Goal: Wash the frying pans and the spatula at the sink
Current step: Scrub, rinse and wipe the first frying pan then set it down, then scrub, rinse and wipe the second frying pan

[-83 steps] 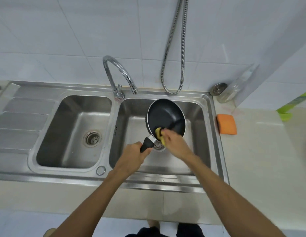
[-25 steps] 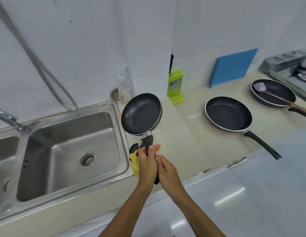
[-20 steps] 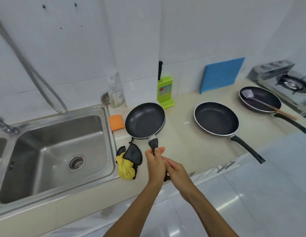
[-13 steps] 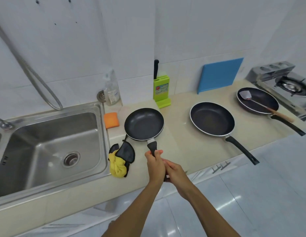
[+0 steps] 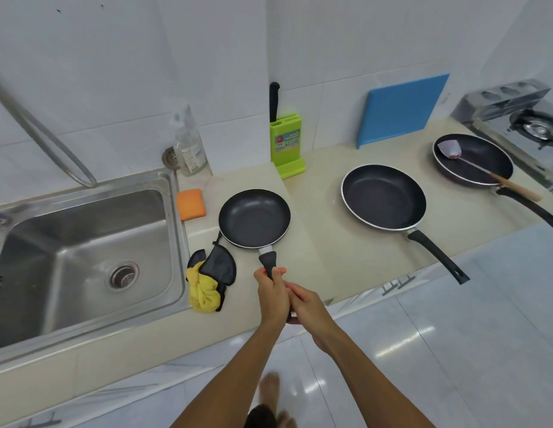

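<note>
A small black frying pan (image 5: 254, 218) rests flat on the counter just right of the sink (image 5: 84, 242). My left hand (image 5: 271, 297) is shut on its black handle, and my right hand (image 5: 306, 305) lies against the handle's end beside it. A larger frying pan (image 5: 383, 197) sits further right with its handle over the counter edge. A third pan (image 5: 477, 159) near the stove holds a spatula (image 5: 472, 163) with a wooden handle. A yellow and black scrubbing cloth (image 5: 207, 282) lies between the sink and the small pan.
An orange sponge (image 5: 191, 204) and a soap bottle (image 5: 190, 146) stand at the sink's back right corner. A green knife block (image 5: 286, 143) and a blue cutting board (image 5: 400, 111) lean at the wall. A gas stove (image 5: 522, 125) is at far right. A shower hose (image 5: 50, 140) hangs left.
The small pan moved from over the sink to the right and came down onto the counter. The yellow cloth left my hand and now lies by the sink edge.
</note>
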